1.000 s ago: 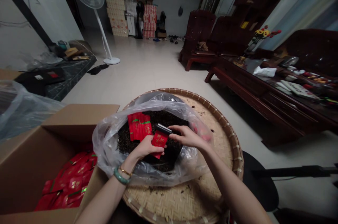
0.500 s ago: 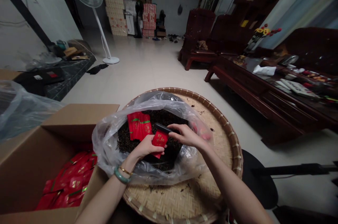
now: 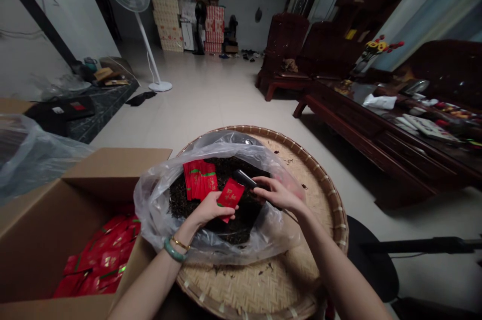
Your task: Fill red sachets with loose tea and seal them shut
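Note:
My left hand (image 3: pixel 211 209) is closed around a red packet (image 3: pixel 231 193) with gold print and a green stripe, tilted over the bag. In my right hand (image 3: pixel 273 192) is a black handheld bag sealer (image 3: pixel 245 179), its far end just beyond the packet's upper right corner and apart from it. Beneath both hands, a clear plastic bag (image 3: pixel 150 199) lies open, with dark dried tea leaves (image 3: pixel 178 204) inside. A fanned stack of red packets (image 3: pixel 199 179) rests on the leaves, left of the held one. My fingers hide part of the sealer.
The bag sits on a round woven bamboo tray (image 3: pixel 259 292) with scattered leaf bits. At left stands an open cardboard box (image 3: pixel 33 239) holding many red packets (image 3: pixel 101 254). A black stand (image 3: pixel 371 254) is at right. Further off are a white fan (image 3: pixel 160 86) and a dark wooden table (image 3: pixel 361 129).
My right hand has drawn the sealer up and right, away from the packet's top edge. The packet in my left hand has tilted to the right, showing more of its front.

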A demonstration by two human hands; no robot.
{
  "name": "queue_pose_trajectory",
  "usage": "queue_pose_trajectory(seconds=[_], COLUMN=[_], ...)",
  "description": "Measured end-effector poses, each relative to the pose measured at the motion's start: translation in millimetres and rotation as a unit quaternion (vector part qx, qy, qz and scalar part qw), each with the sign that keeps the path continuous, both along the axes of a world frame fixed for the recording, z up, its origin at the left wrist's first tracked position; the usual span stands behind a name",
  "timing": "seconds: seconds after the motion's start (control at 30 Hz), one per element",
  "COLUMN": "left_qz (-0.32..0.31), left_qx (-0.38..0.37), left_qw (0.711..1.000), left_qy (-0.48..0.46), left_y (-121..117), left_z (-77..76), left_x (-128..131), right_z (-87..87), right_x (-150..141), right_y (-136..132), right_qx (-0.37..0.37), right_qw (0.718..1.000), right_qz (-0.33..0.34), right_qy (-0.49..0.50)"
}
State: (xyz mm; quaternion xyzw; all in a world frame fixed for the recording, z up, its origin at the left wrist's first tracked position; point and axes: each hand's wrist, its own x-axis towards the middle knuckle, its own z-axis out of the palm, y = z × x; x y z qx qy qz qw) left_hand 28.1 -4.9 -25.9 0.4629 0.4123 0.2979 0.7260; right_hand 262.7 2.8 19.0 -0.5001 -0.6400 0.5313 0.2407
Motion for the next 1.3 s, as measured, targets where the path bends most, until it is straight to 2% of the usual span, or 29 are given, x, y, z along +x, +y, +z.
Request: queue_pose_trajectory(seconds=[0.13,0.23,0.4,0.47,0.6,0.73,0.83,0.97,1.1,1.2,1.3], left_qz=[0.008,0.001,-0.04,-0.055,-0.064,-0.072,-0.083,-0.077,-0.07,-0.076,-0.122], left_qx=[0.001,0.005,0.022,0.031,0.027,0.017,0.02,0.027,0.034,0.01,-0.03], left_qw=[1.0,1.0,0.998,0.997,0.996,0.996,0.996,0.996,0.997,0.997,0.991], left_qy=[-0.003,0.006,0.034,0.045,0.05,0.04,0.035,0.024,0.015,0.023,0.036], left_y=[1,0,-2,-2,-2,-1,-1,-2,-2,-1,-1], left_z=[-0.4,-0.2,-0.5,-1.7,-3.0,-2.1,-1.4,-0.8,-0.2,-1.6,-4.1], left_x=[1,2,2,2,1,1,0,0,0,0,2], right_z=[-17.6,-15.7,5.2,7.0,-5.5,-15.3,-12.4,-4.4,-0.1,7.5,28.3], right_x=[12,7,-27,-44,-64,-62,-58,-56,-43,-25,-21], right_y=[-8,-11,-5,0,9,12,11,5,-1,2,5], right_qx=[0.067,0.113,0.233,0.276,0.324,0.359,0.343,0.241,0.19,0.168,0.176], right_qw=[0.989,0.974,0.96,0.947,0.924,0.914,0.927,0.967,0.98,0.976,0.956], right_qz=[0.003,0.007,-0.065,-0.059,-0.016,-0.001,-0.007,-0.029,-0.032,-0.123,-0.215], right_qy=[-0.133,-0.198,-0.141,-0.15,-0.203,-0.186,-0.152,-0.077,-0.054,-0.071,-0.089])
